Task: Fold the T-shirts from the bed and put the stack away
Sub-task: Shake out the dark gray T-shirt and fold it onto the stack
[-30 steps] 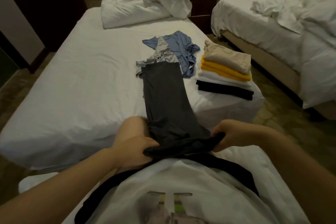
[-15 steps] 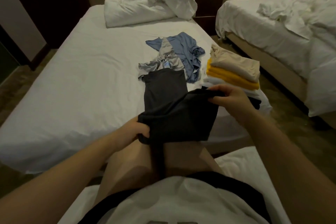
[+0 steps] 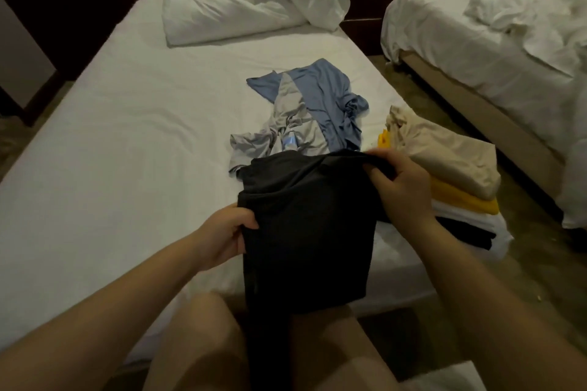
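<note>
Hands [image 3: 401, 188] grip dark T-shirt [image 3: 308, 232]; crumpled shirts [image 3: 305, 114] behind, stack [image 3: 451, 174] beside.

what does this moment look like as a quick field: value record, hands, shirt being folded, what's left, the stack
left hand: grips the left edge of the dark T-shirt
right hand: pinches its upper right corner
dark T-shirt: held up, partly folded, lower end hanging past the bed edge
unfolded: grey T-shirt and blue T-shirt, crumpled together on the bed
stack: beige, yellow, white, black from top down, at the bed's right corner
</note>
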